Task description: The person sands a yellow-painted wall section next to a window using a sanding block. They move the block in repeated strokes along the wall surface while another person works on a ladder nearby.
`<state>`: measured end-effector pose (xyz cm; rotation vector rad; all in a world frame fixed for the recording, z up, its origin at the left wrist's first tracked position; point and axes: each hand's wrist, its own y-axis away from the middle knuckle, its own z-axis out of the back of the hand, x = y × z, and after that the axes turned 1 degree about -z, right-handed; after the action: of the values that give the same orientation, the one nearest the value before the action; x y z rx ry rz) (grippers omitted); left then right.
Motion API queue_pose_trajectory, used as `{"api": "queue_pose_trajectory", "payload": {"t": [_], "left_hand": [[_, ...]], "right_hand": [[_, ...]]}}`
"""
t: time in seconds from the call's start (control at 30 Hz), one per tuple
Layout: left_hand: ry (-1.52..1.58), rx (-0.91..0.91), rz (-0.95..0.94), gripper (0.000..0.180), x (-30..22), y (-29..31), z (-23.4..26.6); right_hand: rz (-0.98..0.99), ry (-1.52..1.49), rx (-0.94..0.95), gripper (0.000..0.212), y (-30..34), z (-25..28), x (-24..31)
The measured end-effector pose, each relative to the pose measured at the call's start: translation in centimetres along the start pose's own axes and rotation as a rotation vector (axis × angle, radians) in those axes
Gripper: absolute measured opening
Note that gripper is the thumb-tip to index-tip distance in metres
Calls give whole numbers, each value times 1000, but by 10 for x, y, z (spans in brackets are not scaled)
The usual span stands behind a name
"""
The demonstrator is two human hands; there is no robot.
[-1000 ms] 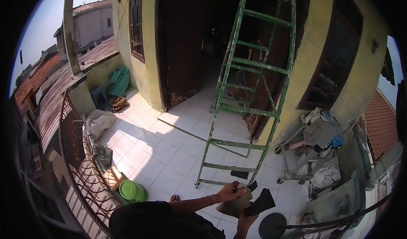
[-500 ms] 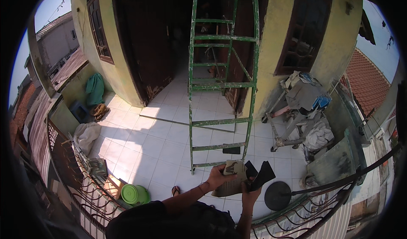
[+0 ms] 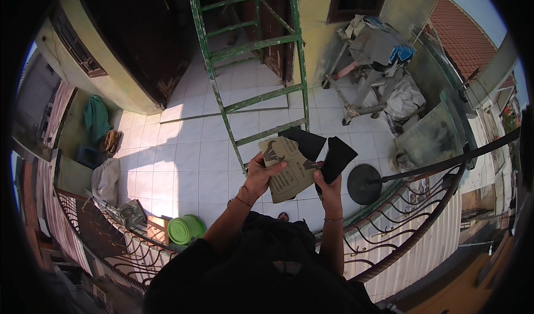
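My left hand (image 3: 259,176) is closed on the left edge of a sheet of sandpaper (image 3: 292,172), its brown printed backing turned up and its upper edge uneven. My right hand (image 3: 329,191) pinches a folded black piece of sandpaper (image 3: 337,157) between thumb and fingers, close to the sheet's right edge. Behind the brown sheet a flat black piece (image 3: 305,141) sticks out; where it joins the others is hidden. Both hands are held in front of my body, above the tiled floor.
A paint-spattered green ladder (image 3: 261,95) stands just ahead. A lidded green bucket (image 3: 185,229) is at lower left, a round black base (image 3: 364,184) at right. A cluttered stand (image 3: 367,86) sits by the wall. A curved metal railing (image 3: 411,247) borders the balcony.
The view has tipped downward and shifted, so the ladder appears farther left. My hands show higher up, and the sandpaper's printed backing is turned more fully into view.
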<state>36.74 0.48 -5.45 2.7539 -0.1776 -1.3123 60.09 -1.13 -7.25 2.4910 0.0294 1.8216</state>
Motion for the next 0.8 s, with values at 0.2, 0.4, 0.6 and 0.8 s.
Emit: {"api": "queue_pose_trajectory", "payload": {"t": [0.2,0.4,0.6,0.8], "left_hand": [[-87,-67,61,52,-4,15,18],[255,-127,220,73,-36,62,56],[98,-398,-149,65,-42,97,118],[-73,-745,-350,61,-92,98,175]], "right_hand": [[13,-173,26,41,-3,-37,-4],[-112,-75,155,54,-15,-86,-18],[-44,141,488,53,-24,-160,-53],[-109,319,535,48,-31,-252,-88]]}}
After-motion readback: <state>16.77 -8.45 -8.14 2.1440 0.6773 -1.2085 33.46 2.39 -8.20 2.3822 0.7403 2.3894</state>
